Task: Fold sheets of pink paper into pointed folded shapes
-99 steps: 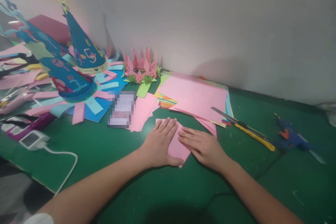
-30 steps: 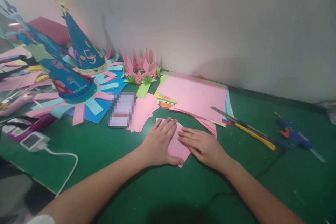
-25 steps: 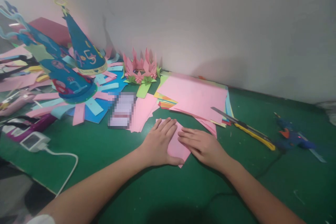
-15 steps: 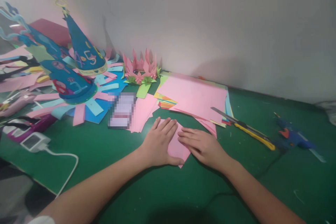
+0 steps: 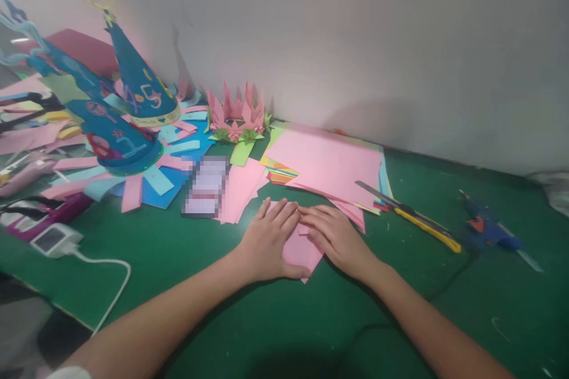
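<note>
A pink sheet of paper (image 5: 301, 251) lies on the green table under both my hands, one corner pointing towards me. My left hand (image 5: 269, 243) presses flat on its left part, fingers stretched and thumb spread along the near edge. From the right, my right hand (image 5: 340, 240) rests on the upper right part with extended fingers, its fingertips touching those of the left. A small folded flap shows just below the right fingers. The hands hide the paper's far part and right corner.
Pink sheets (image 5: 329, 157) lie behind my hands, a yellow cutter knife (image 5: 427, 230) by them. A blue glue gun (image 5: 493, 231) lies right. Behind left are a phone (image 5: 207, 186), a pink paper crown (image 5: 237, 115), blue cone hats (image 5: 142, 83) and a white cable (image 5: 127, 284).
My right hand has slid slightly left and up over the paper, its fingertips now meeting the left hand's. A folded flap has come into sight. The left hand stays in place.
</note>
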`<act>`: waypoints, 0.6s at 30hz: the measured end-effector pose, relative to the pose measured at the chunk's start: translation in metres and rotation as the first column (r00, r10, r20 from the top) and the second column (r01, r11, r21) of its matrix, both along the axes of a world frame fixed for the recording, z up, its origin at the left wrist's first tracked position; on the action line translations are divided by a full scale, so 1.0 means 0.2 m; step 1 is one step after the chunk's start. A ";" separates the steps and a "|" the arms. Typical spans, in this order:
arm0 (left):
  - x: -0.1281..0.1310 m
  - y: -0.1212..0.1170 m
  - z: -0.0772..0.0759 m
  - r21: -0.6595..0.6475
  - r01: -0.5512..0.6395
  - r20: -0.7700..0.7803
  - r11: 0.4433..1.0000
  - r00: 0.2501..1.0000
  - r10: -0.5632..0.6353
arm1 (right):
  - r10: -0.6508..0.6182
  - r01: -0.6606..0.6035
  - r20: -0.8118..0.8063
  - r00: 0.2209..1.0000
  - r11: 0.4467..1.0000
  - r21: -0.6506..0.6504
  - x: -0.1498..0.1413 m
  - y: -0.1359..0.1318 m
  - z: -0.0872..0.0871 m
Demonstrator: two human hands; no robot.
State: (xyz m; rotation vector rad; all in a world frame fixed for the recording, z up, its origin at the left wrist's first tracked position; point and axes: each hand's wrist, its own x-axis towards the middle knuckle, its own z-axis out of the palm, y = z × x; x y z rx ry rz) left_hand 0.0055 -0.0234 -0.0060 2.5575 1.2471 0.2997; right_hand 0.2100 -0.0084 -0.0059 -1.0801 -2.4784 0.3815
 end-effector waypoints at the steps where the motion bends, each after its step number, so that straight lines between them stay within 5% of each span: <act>1: 0.00 0.00 0.00 -0.003 -0.002 0.002 1.000 1.000 0.002 | 0.000 0.000 0.013 1.000 1.000 0.002 0.00 0.00 0.00; 18: 0.00 0.00 -0.02 0.036 0.028 0.057 0.999 0.998 -0.030 | 0.102 -0.099 0.155 0.983 0.995 -0.027 0.07 0.01 -0.01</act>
